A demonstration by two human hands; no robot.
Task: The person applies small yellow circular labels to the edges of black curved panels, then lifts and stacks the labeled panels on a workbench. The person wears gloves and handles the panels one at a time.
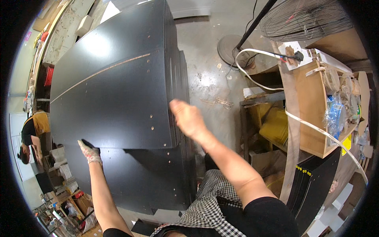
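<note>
A large black board [118,102] with a pale groove and small drilled holes lies on top of a stack of similar black boards [138,177]. My left hand [90,152], in a light patterned glove, holds the near edge of the top board, its fingers partly hidden by the edge. My bare right hand [187,118] is closed beside the right edge of that board, thumb side toward it. Motion blurs this hand, and its curled fingers are turned out of sight, so what they hold does not show.
A standing fan [308,17] has its round base [233,51] on the floor. At right, a wooden box [312,106] carries plastic-wrapped items, and a white cable [312,124] loops past it. Black panels [312,173] lean nearby. Another person [33,134] is at far left.
</note>
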